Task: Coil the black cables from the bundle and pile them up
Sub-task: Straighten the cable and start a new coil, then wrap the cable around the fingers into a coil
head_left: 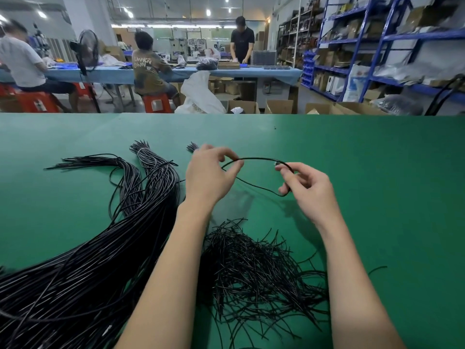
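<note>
Black cables in a thick bundle [105, 248] fan across the green table [377, 172], left of the person's arms, some ends tied near the far tips. Just right of the bundle, the left hand [208, 172] is raised above the table, pinching one cable [259, 159] between thumb and fingertips. That cable arches rightward to the right hand [307, 187], whose thumb and curled fingers grip it while a lower strand loops back toward the left hand. Below both hands, right of the bundle, a loose pile [259, 268] of coiled cables lies between the forearms. Beyond the table, people work at a blue bench [105, 73].
</note>
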